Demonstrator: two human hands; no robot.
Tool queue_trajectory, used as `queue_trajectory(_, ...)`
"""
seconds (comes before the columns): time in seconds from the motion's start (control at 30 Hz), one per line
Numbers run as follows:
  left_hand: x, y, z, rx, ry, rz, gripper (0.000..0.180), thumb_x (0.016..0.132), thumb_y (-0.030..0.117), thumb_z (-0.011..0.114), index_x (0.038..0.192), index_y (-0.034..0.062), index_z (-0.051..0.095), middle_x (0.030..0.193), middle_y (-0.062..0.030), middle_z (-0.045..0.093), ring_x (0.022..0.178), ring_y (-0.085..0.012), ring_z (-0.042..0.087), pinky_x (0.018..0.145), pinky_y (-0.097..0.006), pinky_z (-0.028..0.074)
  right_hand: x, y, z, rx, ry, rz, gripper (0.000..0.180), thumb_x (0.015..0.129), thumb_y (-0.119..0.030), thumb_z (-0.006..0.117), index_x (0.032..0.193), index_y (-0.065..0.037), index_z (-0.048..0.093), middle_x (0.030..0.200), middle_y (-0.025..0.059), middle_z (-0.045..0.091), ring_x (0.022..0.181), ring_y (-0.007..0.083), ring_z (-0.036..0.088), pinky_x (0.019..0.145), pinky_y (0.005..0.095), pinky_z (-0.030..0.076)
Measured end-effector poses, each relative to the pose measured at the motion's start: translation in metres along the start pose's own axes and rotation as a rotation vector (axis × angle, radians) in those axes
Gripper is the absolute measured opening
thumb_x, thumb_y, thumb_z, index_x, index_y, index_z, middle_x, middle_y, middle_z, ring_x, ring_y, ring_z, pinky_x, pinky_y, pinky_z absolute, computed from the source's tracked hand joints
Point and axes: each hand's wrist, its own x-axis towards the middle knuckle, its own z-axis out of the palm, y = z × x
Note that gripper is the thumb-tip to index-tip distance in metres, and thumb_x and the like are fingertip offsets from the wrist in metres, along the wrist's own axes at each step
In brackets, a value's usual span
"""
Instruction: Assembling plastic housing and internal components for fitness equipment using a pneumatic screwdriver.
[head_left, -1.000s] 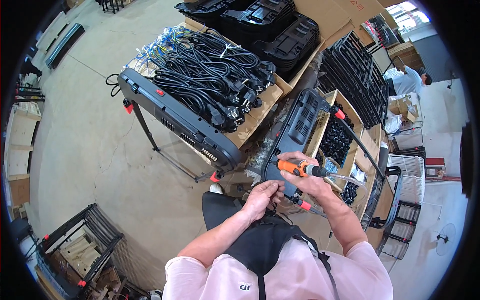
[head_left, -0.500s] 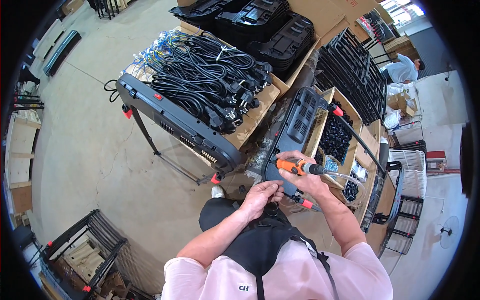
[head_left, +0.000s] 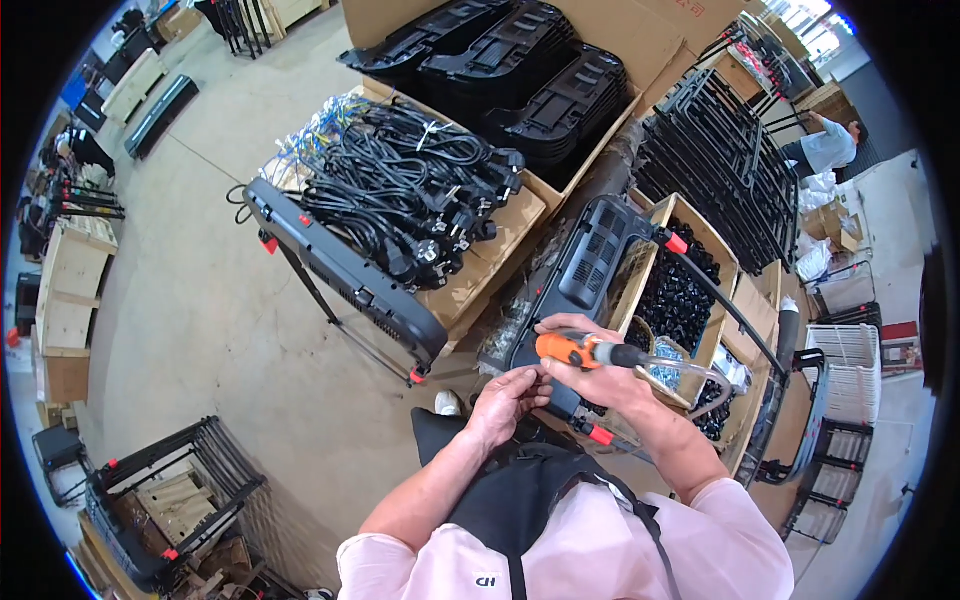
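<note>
Driver (head_left: 558,348) gripped in right hand (head_left: 606,388), panel (head_left: 590,265) just past those fingers; left hand (head_left: 503,405) pinched, can't tell on what.

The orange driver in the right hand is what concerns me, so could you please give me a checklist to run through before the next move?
1. Driver grip: ok; the right hand is wrapped around the orange driver.
2. Hose: ok; the clear hose runs from the driver's rear.
3. Finger clearance: not ok; the left hand has its fingertips close to the driver's front end.
4. Driver tip against the black vented panel: cannot tell; the tip is hidden.
5. Part between the left fingertips: cannot tell; too small to make out.
6. Power cords off the panel: ok; they lie apart from it.
</note>
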Motion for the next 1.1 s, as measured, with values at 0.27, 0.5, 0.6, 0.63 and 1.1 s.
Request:
queue_trajectory(0.27, 0.059, -0.002, 0.077, -0.138, 0.12, -0.001, 0.029, 0.108, 0.031, 0.065, 0.118, 0.0052, 0.072, 0.1, -0.0032, 0.075, 0.084, -0.0147, 0.073, 0.079, -0.029, 0.063, -0.038, 0.037, -0.106, 0.438, 0.195, 0.013, 0.052, 0.086, -0.01, 0.083, 0.132, -0.003, 0.059, 0.128, 0.017, 0.071, 0.122, 0.0259, 0.068, 0.107, 0.0428, 0.054)
queue_trajectory(0.5, 0.137, -0.021, 0.142, -0.245, 0.073, -0.001, 0.03, 0.107, 0.036, 0.064, 0.113, 0.0075, 0.07, 0.091, -0.0038, 0.071, 0.079, -0.0168, 0.072, 0.074, -0.03, 0.064, -0.055, 0.09, -0.165, 0.474, 0.323, -0.065, 0.052, 0.088, -0.01, 0.083, 0.133, -0.004, 0.058, 0.128, 0.018, 0.07, 0.123, 0.0267, 0.067, 0.108, 0.0425, 0.054)
queue_trajectory(0.6, 0.158, -0.023, 0.162, -0.24, 0.075, -0.033, 0.028, 0.107, 0.033, 0.064, 0.112, 0.0066, 0.069, 0.093, -0.0053, 0.071, 0.081, -0.0178, 0.072, 0.077, -0.031, 0.065, -0.058, 0.11, -0.182, 0.493, 0.376, -0.082, 0.051, 0.089, -0.009, 0.082, 0.133, -0.004, 0.057, 0.131, 0.0188, 0.069, 0.125, 0.0277, 0.066, 0.109, 0.0436, 0.054)
queue_trajectory(0.63, 0.166, -0.027, 0.166, -0.249, 0.073, -0.055, 0.028, 0.108, 0.033, 0.063, 0.112, 0.0065, 0.069, 0.095, -0.0055, 0.071, 0.083, -0.0176, 0.072, 0.078, -0.031, 0.065, -0.06, 0.115, -0.187, 0.503, 0.385, -0.073, 0.051, 0.089, -0.009, 0.082, 0.133, -0.004, 0.057, 0.131, 0.019, 0.068, 0.126, 0.028, 0.066, 0.109, 0.0441, 0.054)
queue_trajectory(1.1, 0.252, -0.028, 0.221, -0.157, 0.105, -0.165, 0.038, 0.11, 0.042, 0.057, 0.116, 0.0054, 0.067, 0.104, -0.0049, 0.07, 0.091, -0.0168, 0.07, 0.083, -0.032, 0.063, -0.006, 0.151, -0.25, 0.508, 0.559, 0.052, 0.054, 0.089, -0.009, 0.083, 0.136, -0.004, 0.056, 0.132, 0.0171, 0.069, 0.122, 0.0244, 0.067, 0.108, 0.0419, 0.054)
